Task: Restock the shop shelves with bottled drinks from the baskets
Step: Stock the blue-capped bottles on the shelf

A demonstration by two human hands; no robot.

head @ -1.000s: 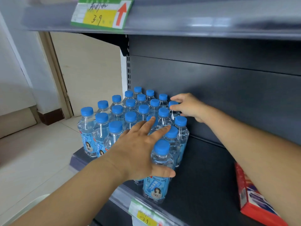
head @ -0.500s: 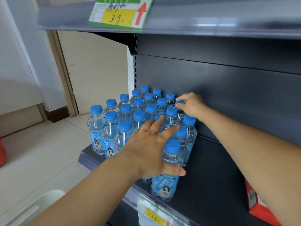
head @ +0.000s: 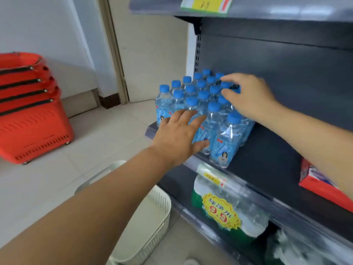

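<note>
Several clear water bottles with blue caps (head: 202,104) stand packed in rows at the left end of a dark shelf (head: 267,159). My left hand (head: 179,134) is spread flat, fingers apart, against the front bottles' sides, holding nothing. My right hand (head: 248,96) reaches over the back right of the group, fingertips on the blue caps there; whether it grips one I cannot tell. One bottle (head: 225,142) stands at the front right corner by the shelf edge. A white ribbed basket (head: 152,222) sits on the floor under my left arm; its inside is hidden.
A stack of red shopping baskets (head: 32,111) stands on the tiled floor at left. A red box (head: 321,180) lies on the shelf at right. Wrapped water packs with a 9.9 sticker (head: 225,211) fill the lower shelf. An upper shelf with a price tag (head: 208,4) hangs overhead.
The view has swung left and down, revealing the red baskets and white basket. My left hand slid off the front right bottle toward the left bottles. My right hand stays on the back caps.
</note>
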